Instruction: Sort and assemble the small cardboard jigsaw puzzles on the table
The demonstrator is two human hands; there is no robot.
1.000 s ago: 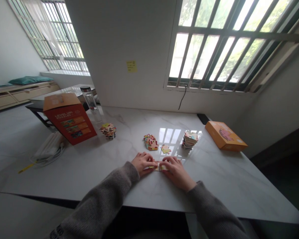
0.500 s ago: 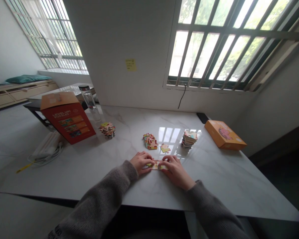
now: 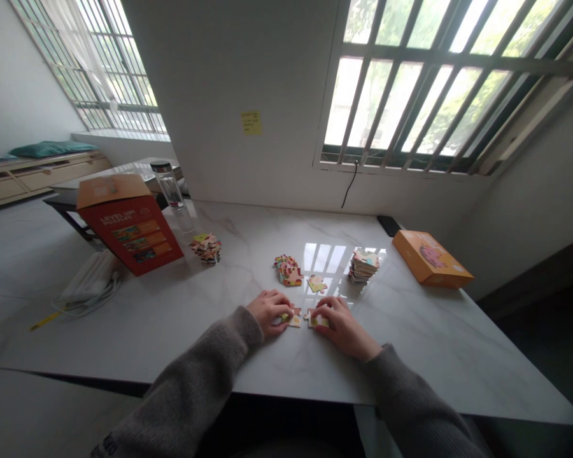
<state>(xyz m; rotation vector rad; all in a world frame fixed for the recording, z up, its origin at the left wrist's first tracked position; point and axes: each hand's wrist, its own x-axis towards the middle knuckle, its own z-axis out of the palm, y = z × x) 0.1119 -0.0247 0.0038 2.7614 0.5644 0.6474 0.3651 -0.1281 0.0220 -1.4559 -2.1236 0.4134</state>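
My hands have drawn apart, and the two jigsaw pieces between them no longer meet. My left hand (image 3: 268, 313) lies curled on one piece (image 3: 295, 320), my right hand (image 3: 342, 327) on the other (image 3: 316, 321); I can't quite tell if either grips. Both sit just in front of the small heap of pieces (image 3: 289, 271). Fitting this pair seems in hand; the next move calls for lining up their edges.

The left hand (image 3: 267, 312) and right hand (image 3: 342, 327) lie palm down on the desk (image 3: 124, 359), fingers curled, fingertips facing each other and just apart. Both forearms, in grey knit sleeves (image 3: 195, 369), angle inward across the desk's near edge, wrists held low.
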